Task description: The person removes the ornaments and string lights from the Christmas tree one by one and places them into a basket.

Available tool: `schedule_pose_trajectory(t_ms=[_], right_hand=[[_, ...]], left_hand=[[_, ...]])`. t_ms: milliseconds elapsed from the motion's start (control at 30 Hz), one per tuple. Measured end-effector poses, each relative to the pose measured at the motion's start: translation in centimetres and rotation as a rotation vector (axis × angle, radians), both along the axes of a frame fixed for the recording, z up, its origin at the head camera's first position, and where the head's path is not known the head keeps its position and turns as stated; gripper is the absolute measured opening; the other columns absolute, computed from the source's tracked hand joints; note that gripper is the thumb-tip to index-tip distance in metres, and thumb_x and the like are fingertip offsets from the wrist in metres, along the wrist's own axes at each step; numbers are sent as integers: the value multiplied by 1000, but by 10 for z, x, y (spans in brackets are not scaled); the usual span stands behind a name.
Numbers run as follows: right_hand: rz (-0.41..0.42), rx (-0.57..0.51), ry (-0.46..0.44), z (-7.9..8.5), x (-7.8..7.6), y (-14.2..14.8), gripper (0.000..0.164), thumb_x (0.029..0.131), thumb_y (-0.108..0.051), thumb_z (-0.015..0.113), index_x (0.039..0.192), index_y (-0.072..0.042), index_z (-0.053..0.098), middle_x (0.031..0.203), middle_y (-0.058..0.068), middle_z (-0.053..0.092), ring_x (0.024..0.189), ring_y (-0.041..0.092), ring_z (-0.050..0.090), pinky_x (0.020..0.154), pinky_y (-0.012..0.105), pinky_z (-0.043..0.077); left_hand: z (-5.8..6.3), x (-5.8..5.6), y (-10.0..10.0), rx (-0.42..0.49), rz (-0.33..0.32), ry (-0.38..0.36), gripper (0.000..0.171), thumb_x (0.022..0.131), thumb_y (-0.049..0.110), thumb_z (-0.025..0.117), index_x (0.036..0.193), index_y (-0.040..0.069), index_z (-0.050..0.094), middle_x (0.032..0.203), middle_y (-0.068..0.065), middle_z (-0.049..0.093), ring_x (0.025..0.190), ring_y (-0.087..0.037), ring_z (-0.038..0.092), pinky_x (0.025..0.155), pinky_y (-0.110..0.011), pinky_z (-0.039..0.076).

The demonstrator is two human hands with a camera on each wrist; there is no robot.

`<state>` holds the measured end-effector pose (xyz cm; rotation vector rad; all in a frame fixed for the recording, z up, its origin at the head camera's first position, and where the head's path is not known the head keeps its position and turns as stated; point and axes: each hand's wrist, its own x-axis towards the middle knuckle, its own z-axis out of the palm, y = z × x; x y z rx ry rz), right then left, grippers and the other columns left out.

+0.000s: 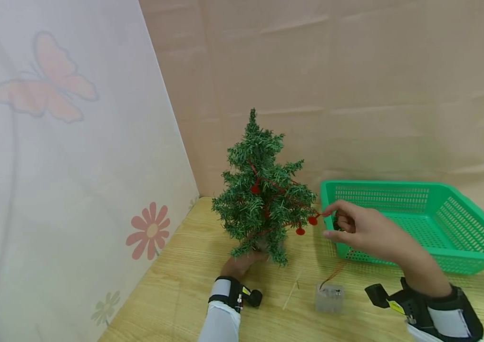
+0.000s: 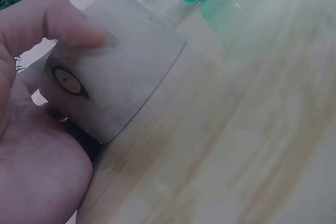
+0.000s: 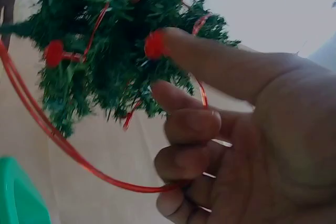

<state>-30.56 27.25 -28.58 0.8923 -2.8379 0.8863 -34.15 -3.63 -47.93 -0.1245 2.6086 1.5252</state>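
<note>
A small green artificial Christmas tree stands upright on the wooden table. Low at its foot, my left hand holds the pale round base, its fingers and thumb around the side. A red string of lights with round red bulbs winds through the branches. My right hand, to the right of the tree, has its lower fingers curled round the red wire. In the right wrist view, its thumb tip is by a red bulb; whether it touches is unclear. Part of the wire is hidden behind those fingers.
Behind the right hand sits a green plastic basket. A clear battery box with a thin wire lies in front of it. A thin pale strip is on the table. A patterned white wall rises at left.
</note>
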Motion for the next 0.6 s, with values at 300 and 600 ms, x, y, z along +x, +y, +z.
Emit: schedule_pose_trajectory(t_ms=[300, 600], right_hand=[[-12, 183, 240, -20, -14, 8, 40, 71, -10, 88, 96, -20, 58, 88, -5, 48, 85, 19, 37, 73, 38, 24], [161, 268, 118, -25, -13, -3, 22, 89, -35, 74, 99, -25, 57, 69, -13, 41, 63, 1, 37, 73, 35, 28]], left_hand=[[-7, -4, 1, 118, 15, 19, 62, 76, 46, 77, 134, 31, 60, 139, 2, 60, 130, -26, 54, 107, -50, 43], [8, 10, 5, 63, 75, -53, 60, 74, 55, 74, 125, 25, 66, 138, -2, 60, 127, -28, 55, 106, -51, 44]])
